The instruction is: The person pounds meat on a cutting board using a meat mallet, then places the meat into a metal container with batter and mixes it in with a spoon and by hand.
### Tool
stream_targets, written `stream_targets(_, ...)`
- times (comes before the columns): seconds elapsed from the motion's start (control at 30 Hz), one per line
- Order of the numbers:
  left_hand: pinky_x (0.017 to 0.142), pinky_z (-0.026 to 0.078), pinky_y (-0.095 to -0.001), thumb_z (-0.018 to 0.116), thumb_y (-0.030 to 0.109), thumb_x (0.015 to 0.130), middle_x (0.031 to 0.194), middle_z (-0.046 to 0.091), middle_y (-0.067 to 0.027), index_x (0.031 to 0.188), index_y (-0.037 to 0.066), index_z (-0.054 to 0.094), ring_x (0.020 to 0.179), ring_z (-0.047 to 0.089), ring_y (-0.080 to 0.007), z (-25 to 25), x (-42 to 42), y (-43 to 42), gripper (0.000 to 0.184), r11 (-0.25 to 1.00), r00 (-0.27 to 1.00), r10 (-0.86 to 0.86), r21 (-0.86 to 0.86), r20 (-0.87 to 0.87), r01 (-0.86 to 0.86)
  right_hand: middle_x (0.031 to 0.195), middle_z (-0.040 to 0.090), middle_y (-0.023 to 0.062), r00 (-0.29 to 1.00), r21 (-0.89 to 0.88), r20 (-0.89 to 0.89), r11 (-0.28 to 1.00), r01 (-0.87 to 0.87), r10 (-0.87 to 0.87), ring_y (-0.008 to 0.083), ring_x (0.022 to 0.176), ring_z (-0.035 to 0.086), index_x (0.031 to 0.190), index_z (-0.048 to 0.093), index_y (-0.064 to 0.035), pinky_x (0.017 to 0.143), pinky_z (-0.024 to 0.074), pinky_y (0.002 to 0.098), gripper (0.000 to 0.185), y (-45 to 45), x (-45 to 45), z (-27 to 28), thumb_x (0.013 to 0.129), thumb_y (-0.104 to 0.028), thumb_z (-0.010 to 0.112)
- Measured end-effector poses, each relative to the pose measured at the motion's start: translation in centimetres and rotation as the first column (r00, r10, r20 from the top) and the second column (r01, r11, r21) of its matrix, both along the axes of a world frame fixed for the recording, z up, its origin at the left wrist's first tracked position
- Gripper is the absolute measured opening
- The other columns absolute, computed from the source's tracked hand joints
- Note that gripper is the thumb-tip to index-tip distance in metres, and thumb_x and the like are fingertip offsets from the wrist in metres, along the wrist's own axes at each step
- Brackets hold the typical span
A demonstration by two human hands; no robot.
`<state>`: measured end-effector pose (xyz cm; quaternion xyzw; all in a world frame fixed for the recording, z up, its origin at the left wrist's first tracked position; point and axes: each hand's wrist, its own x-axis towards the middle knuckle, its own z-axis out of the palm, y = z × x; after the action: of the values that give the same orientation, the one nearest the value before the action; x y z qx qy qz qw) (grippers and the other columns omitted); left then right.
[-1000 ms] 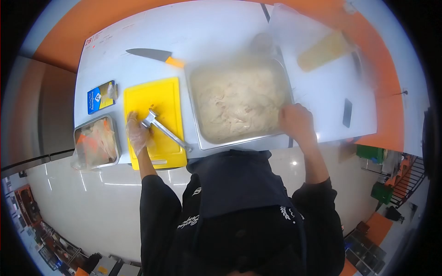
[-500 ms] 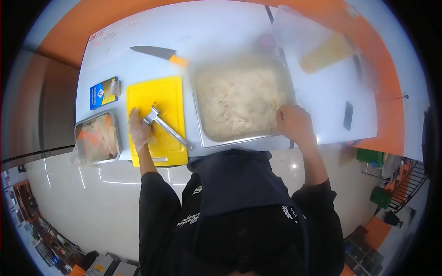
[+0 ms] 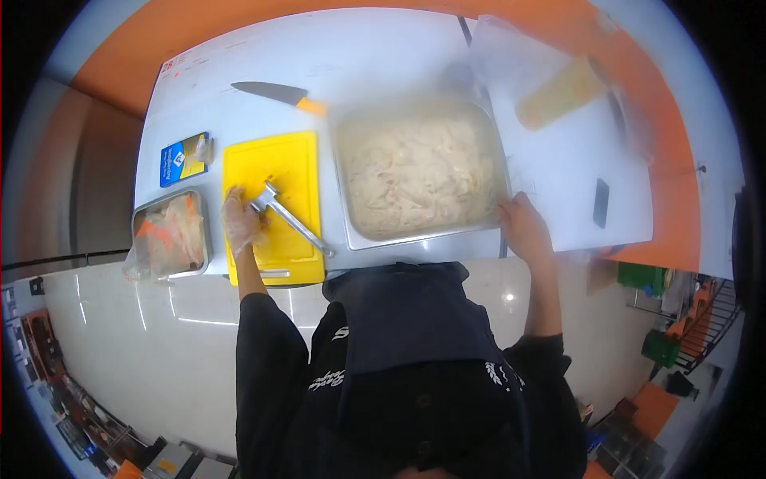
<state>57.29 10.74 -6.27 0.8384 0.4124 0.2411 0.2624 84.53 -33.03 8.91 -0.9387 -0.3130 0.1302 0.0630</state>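
My left hand (image 3: 242, 222), in a clear plastic glove, rests on the left edge of a yellow cutting board (image 3: 299, 164) with its fingers stretched out. Just right of its fingers lies a metal meat mallet (image 3: 292, 220), set slantwise across the board; I see no grip on it. A big metal tray (image 3: 415, 242) of pale, wet-looking food (image 3: 419, 172), perhaps battered meat, stands right of the board. My bare right hand (image 3: 525, 226) has its fingers closed at the tray's right rim, near the front corner. Its fingertips are partly hidden.
A knife (image 3: 271, 92) with a yellow handle lies behind the board. Left are a blue-and-yellow box (image 3: 185, 160) and a small metal tray (image 3: 206, 239) holding plastic bags. A cloudy container (image 3: 562, 92) and a dark phone-like slab (image 3: 602, 203) lie at right.
My right hand has drawn back from over the food to the tray's right rim. The thin thing seen at its fingers earlier no longer shows. My left hand stays by the mallet.
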Motion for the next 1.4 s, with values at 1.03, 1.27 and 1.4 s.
stream_targets(1.03,0.087,0.048,-0.0439,0.058,0.009,0.085,0.11,0.062,-0.0228,0.121,-0.004,0.054,0.101,0.06,-0.0379,-2.5,-4.7,-6.8,0.038,0.952,0.99,0.112,0.294,-0.089,-0.081,0.101,0.059,0.0163,0.989,0.259,-0.107,0.958,0.124,-0.099,0.0268,0.086,0.059,0.123,0.056,-0.0004,0.077,0.0479,0.0376,0.037,-2.8,-1.7,-0.6,0.093,-0.022,0.06)
stream_targets(1.27,0.09,0.048,-0.0467,0.056,0.007,0.081,0.108,0.062,-0.0258,0.112,-0.003,0.058,0.104,0.058,-0.0402,-1.6,-1.7,-8.1,0.033,0.986,0.994,0.104,0.135,-0.03,-0.099,0.109,0.063,0.021,0.978,0.259,-0.161,0.95,0.173,-0.134,0.0301,0.096,0.062,0.123,0.055,0.0039,0.083,0.0483,0.0385,0.04,-3.2,-1.9,-1.0,0.093,-0.022,0.061)
stream_targets(1.4,0.093,0.047,-0.0441,0.053,0.006,0.081,0.109,0.064,-0.023,0.114,-0.002,0.06,0.106,0.059,-0.0375,-2.3,-2.2,-8.1,0.034,0.981,0.997,0.024,0.194,-0.072,-0.009,0.104,0.065,0.021,0.986,0.279,-0.137,0.951,0.131,-0.096,0.0296,0.094,0.063,0.122,0.056,0.0041,0.082,0.0485,0.0378,0.039,-3.4,-1.8,-1.4,0.093,-0.021,0.061)
